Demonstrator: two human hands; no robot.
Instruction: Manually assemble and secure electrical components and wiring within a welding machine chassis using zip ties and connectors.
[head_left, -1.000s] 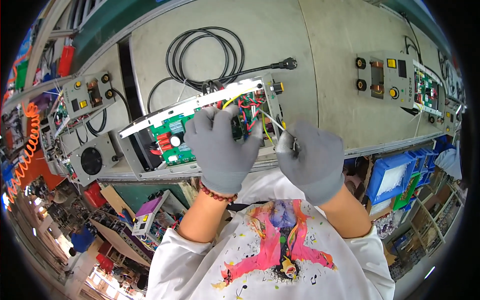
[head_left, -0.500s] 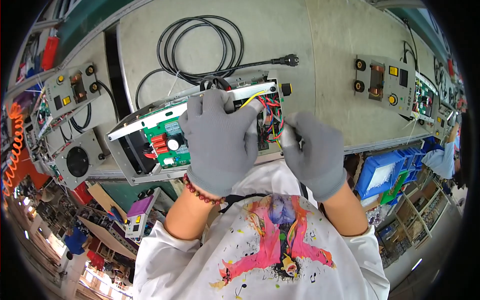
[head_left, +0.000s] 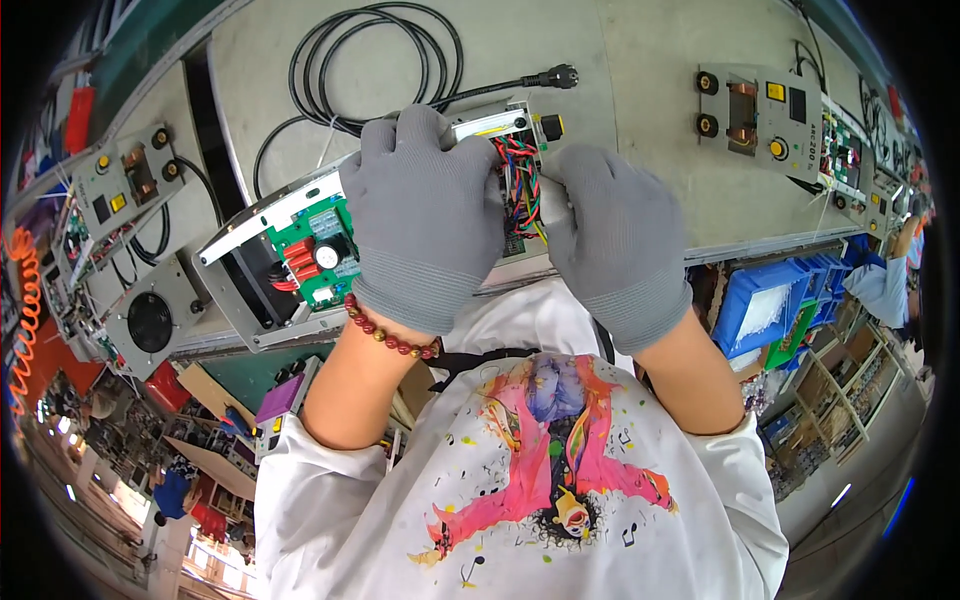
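The open metal unit (head_left: 300,203) is set lengthwise near the front edge of the surface (head_left: 640,100). Its top rail (head_left: 268,217) is partly covered by the left hand (head_left: 425,215); the right hand (head_left: 615,235) is curled beside the wire bundle (head_left: 518,185). Whether either grip is closed on anything cannot be told, the fingertips being partly hidden. The case is judged stiff, fairly heavy, best taken by its frame; the green circuit board (head_left: 312,258) seems fragile, the twisted, plastic-coated wires pliable. Grey, ribbed gloves (head_left: 640,290) are worn.

Pale grey workbench (head_left: 650,60), open shelving (head_left: 838,408), grey floor (head_left: 815,530), bright light (head_left: 230,577)
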